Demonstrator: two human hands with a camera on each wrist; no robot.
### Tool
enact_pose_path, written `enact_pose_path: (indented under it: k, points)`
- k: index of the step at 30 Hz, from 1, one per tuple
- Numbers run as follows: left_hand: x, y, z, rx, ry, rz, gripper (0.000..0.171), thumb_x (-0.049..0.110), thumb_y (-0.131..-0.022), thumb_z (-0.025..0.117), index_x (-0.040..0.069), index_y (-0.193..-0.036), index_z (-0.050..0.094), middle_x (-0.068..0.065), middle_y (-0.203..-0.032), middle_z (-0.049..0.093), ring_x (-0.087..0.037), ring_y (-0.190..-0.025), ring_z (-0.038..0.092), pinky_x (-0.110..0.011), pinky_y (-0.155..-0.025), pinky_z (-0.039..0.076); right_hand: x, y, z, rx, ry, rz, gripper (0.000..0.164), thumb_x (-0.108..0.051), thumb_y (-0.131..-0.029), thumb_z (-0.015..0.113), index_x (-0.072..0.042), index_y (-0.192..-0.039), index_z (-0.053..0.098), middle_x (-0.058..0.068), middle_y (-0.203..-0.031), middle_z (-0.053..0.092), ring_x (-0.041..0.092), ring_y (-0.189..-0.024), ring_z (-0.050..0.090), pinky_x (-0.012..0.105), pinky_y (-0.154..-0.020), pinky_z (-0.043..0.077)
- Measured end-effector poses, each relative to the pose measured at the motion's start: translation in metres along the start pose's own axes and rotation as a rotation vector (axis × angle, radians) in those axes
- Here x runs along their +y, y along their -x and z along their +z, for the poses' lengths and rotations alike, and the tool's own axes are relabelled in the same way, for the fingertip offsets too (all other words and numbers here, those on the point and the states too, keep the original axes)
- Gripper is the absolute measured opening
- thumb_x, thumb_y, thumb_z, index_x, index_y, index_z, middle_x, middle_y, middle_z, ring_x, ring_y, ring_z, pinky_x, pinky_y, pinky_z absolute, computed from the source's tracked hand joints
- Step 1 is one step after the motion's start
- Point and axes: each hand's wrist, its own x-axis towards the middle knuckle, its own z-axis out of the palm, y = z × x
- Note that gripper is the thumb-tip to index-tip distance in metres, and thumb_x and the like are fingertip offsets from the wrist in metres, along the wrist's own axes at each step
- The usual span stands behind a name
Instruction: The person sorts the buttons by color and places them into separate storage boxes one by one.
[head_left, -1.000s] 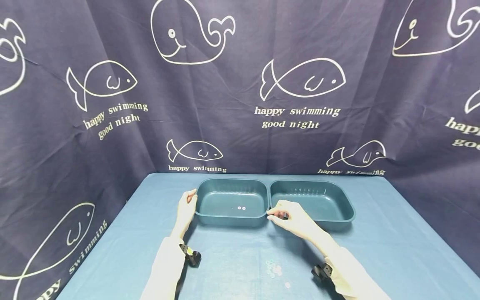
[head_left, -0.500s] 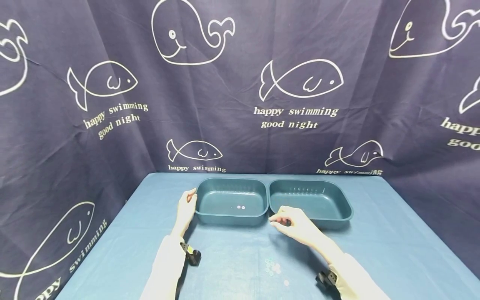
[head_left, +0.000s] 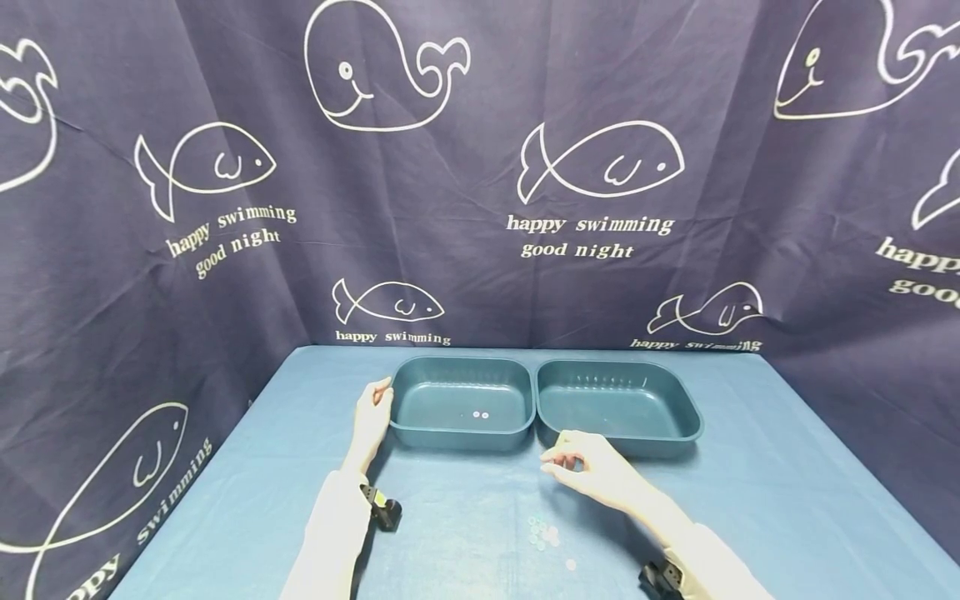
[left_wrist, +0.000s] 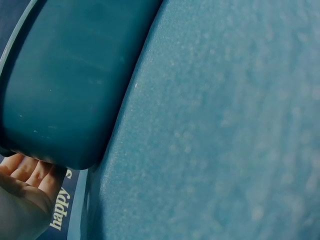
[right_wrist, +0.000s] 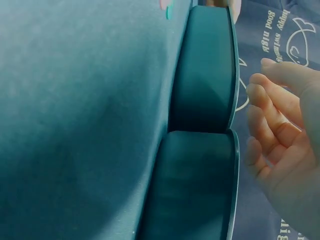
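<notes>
Two dark teal plastic bins stand side by side, the left bin [head_left: 450, 438] and the right bin [head_left: 663, 442]. At the left bin's outer end, my left hand [head_left: 371, 421] touches the wall near the rim with its fingertips; its fingers [left_wrist: 31, 172] look fairly straight in the left wrist view. Inside that bin lie two small pale pink discs [head_left: 481, 415]. My right hand [head_left: 592, 471] hovers in front of the right bin, fingers loosely bent and nothing between them. Several small pale green rings [head_left: 536, 532] and pink discs [head_left: 552, 536] lie on the table before it.
A light blue cloth [head_left: 450, 533] covers the table. Behind and at the sides hangs a dark curtain [head_left: 480, 292] with white fish and whale drawings. One lone pale disc [head_left: 571, 565] lies closer to me.
My right hand has drawn back from the gap between the bins toward me, coming nearer the small rings and discs. The left hand stays at the left bin.
</notes>
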Motion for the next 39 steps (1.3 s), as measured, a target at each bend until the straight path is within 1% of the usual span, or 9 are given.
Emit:
enact_pose_path:
  k: [6, 9, 12, 15, 20, 22, 29, 34, 39]
  points:
    - [-0.001, 0.000, 0.001, 0.008, -0.001, 0.004, 0.032, 0.005, -0.094, 0.047, -0.006, -0.125, 0.052, -0.027, -0.124, 0.057, -0.037, -0.116, 0.053, -0.046, -0.101, 0.040, -0.001, 0.007, 0.001, -0.007, -0.011, 0.000, 0.008, -0.014, -0.080, 0.072, -0.016, -0.088, 0.073, -0.014, -0.068, 0.054, 0.004, -0.062, 0.052, 0.017, -0.052, 0.042]
    - [0.001, 0.000, 0.002, 0.012, -0.002, 0.009, 0.032, 0.005, -0.094, 0.048, -0.006, -0.124, 0.052, -0.027, -0.123, 0.057, -0.037, -0.116, 0.054, -0.046, -0.101, 0.040, 0.000, 0.010, 0.001, -0.005, -0.012, -0.011, 0.008, -0.014, -0.080, 0.072, -0.013, -0.088, 0.073, -0.013, -0.069, 0.055, 0.005, -0.062, 0.052, 0.018, -0.052, 0.042]
    - [0.002, 0.000, 0.003, 0.004, -0.008, 0.007, 0.032, 0.006, -0.095, 0.047, -0.005, -0.125, 0.052, -0.027, -0.123, 0.057, -0.038, -0.115, 0.054, -0.047, -0.101, 0.040, -0.001, 0.012, 0.001, -0.005, -0.012, -0.017, 0.009, -0.013, -0.079, 0.073, -0.013, -0.088, 0.073, -0.014, -0.069, 0.055, 0.005, -0.062, 0.053, 0.017, -0.053, 0.042]
    - [0.003, -0.001, 0.003, -0.003, -0.006, 0.000, 0.032, 0.007, -0.095, 0.047, -0.005, -0.125, 0.051, -0.027, -0.124, 0.056, -0.038, -0.116, 0.053, -0.047, -0.101, 0.040, -0.002, 0.014, 0.001, -0.017, -0.018, -0.034, 0.009, -0.014, -0.079, 0.072, -0.013, -0.088, 0.073, -0.014, -0.070, 0.056, 0.003, -0.063, 0.052, 0.017, -0.053, 0.042]
    - [0.001, -0.001, 0.002, 0.000, 0.002, -0.002, 0.032, 0.006, -0.095, 0.047, -0.005, -0.125, 0.051, -0.028, -0.124, 0.056, -0.038, -0.116, 0.053, -0.047, -0.102, 0.039, -0.004, 0.017, 0.002, -0.044, -0.062, -0.063, 0.010, -0.013, -0.080, 0.072, -0.011, -0.090, 0.073, -0.012, -0.070, 0.056, -0.002, -0.063, 0.048, 0.017, -0.053, 0.042]
    - [0.001, -0.001, 0.002, 0.000, 0.003, -0.006, 0.032, 0.006, -0.095, 0.047, -0.005, -0.125, 0.051, -0.027, -0.124, 0.056, -0.038, -0.116, 0.053, -0.047, -0.102, 0.039, -0.003, 0.019, 0.002, -0.054, -0.074, -0.060, 0.011, -0.013, -0.080, 0.072, -0.010, -0.090, 0.073, -0.012, -0.069, 0.056, -0.004, -0.063, 0.047, 0.017, -0.053, 0.042]
    - [0.001, 0.000, 0.002, -0.003, -0.008, -0.014, 0.032, 0.006, -0.096, 0.046, -0.005, -0.126, 0.051, -0.028, -0.125, 0.055, -0.038, -0.117, 0.053, -0.047, -0.101, 0.040, -0.005, 0.023, 0.002, -0.113, -0.096, -0.019, 0.010, -0.017, -0.081, 0.072, -0.011, -0.089, 0.073, -0.012, -0.069, 0.056, -0.006, -0.064, 0.047, 0.015, -0.054, 0.042]
    - [0.001, -0.001, 0.002, 0.001, 0.002, -0.018, 0.032, 0.006, -0.095, 0.047, -0.005, -0.125, 0.051, -0.027, -0.125, 0.056, -0.038, -0.117, 0.053, -0.047, -0.102, 0.039, -0.007, 0.024, 0.000, -0.157, -0.068, -0.042, 0.008, -0.018, -0.083, 0.070, -0.013, -0.088, 0.073, -0.012, -0.068, 0.054, -0.003, -0.061, 0.046, 0.014, -0.053, 0.040]
    - [0.000, -0.001, 0.001, 0.000, 0.011, -0.014, 0.033, 0.006, -0.095, 0.046, -0.005, -0.126, 0.050, -0.028, -0.126, 0.055, -0.038, -0.118, 0.052, -0.046, -0.103, 0.039, -0.008, 0.027, -0.001, -0.210, -0.067, -0.054, 0.007, -0.016, -0.083, 0.069, -0.012, -0.088, 0.073, -0.010, -0.069, 0.055, -0.002, -0.063, 0.048, 0.015, -0.056, 0.041]
